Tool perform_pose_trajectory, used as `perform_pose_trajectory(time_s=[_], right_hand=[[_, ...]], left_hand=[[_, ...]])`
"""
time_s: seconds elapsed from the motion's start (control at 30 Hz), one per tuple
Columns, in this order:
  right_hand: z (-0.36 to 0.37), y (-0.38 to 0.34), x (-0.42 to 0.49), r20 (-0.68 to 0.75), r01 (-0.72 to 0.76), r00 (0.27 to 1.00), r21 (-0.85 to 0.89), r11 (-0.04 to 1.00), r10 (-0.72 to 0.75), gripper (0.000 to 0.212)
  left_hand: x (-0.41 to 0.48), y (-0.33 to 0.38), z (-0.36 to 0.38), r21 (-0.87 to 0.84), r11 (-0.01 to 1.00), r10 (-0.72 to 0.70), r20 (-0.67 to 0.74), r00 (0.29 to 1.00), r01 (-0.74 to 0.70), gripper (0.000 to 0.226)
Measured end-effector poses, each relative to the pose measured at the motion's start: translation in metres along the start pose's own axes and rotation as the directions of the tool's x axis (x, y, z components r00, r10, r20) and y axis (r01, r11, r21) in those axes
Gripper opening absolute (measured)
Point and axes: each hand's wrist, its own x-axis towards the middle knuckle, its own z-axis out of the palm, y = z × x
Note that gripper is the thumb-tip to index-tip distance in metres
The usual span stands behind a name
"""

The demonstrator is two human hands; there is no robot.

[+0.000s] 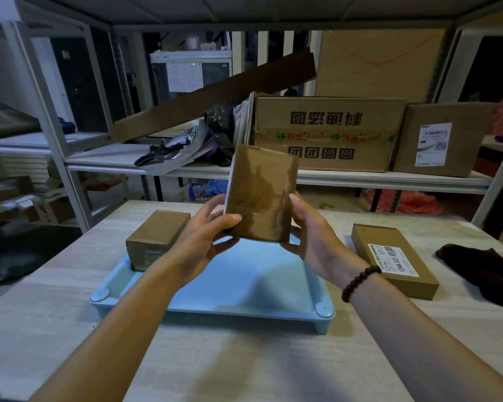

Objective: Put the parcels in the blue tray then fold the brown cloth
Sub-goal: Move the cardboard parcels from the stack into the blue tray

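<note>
Head view: we record a blue tray [244, 285] at the centre of the tabletop [244, 358], its long side facing us. One item sits in it: a plain brown parcel [154, 239] occupying the corner at 10 o'clock, partly resting over the rim there. We find the remaining floor of the tray bare.

Above the far half of the tray, toward 12 o'clock, a taped brown parcel [262, 192] is held upright in the air, clear of the tray floor. Our left hand [204, 242] grips its lower left edge, thumb across the front face and fingers curled behind. Our right hand [314, 236] clasps its right edge, thumb at the front and fingers behind; a dark bead bracelet [357, 282] circles that wrist. Both hands are partly closed around this parcel.

At 3 o'clock from the tray, apart from it, a flat labelled parcel [395, 259] lies on the tabletop with its printed label upward. Further out at 3 o'clock, at the table's edge, the brown cloth [482, 271] lies crumpled and unfolded.

Behind the tabletop, at 12 o'clock, a metal shelf [360, 177] carries large cardboard cartons [328, 132].
</note>
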Motion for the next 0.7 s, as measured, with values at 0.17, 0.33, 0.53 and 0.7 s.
perform_pose_trajectory(time_s=[0.17,0.33,0.53,0.7], right_hand=[[-0.003,0.003,0.004,0.027,0.019,0.999,-0.01,1.0,-0.018,0.057],[-0.009,0.006,0.002,-0.006,0.108,0.994,-0.007,0.994,-0.108,0.086],[-0.016,0.009,0.002,0.014,0.261,0.964,-0.235,0.936,-0.265,0.098],[-0.022,0.018,0.005,0.15,0.407,0.911,-0.486,0.773,-0.385,0.102]], left_hand=[[-0.009,-0.01,-0.007,-0.082,0.996,-0.026,0.07,0.997,0.032,0.077],[-0.011,-0.006,-0.014,-0.035,0.996,-0.076,0.098,0.992,0.079,0.085],[-0.014,0.004,-0.012,0.138,0.972,-0.178,-0.099,0.979,0.191,0.091],[-0.018,0.018,-0.014,0.085,0.939,-0.331,-0.037,0.943,0.333,0.078]])
